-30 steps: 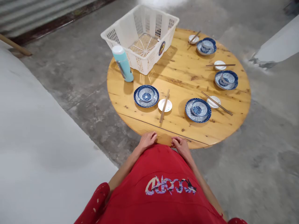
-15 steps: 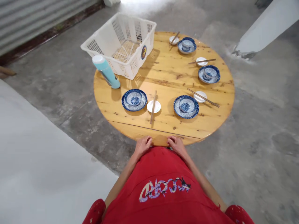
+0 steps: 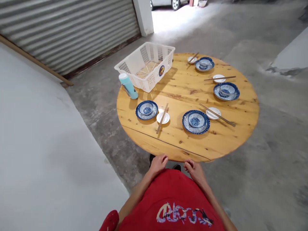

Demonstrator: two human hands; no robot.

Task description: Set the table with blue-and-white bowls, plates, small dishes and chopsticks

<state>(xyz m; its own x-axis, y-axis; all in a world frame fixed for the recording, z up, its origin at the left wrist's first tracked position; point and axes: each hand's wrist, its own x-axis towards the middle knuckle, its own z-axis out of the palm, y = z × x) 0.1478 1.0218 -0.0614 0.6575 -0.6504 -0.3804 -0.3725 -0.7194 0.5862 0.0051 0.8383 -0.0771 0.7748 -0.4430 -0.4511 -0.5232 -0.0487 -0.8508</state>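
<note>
My left hand is just off the near edge of the round wooden table, its fingers curled in and nothing seen in them. My right hand is held likewise, a little to the right and loosely closed. Nearest to them on the tabletop are two blue-patterned plates, the left plate and the right plate. Each bears a small bowl, the left bowl and the right bowl. Wooden chopsticks lie across a small white dish between them.
A white plastic basket stands at the table's back left, with a light blue bottle beside it. More place settings line the right side, with a plate and chopsticks. A white wall runs along the left.
The view has tilted up and shifted left, so the shutter and a car now show. My hands have drawn slightly back from the table edge. The tableware has not moved.
</note>
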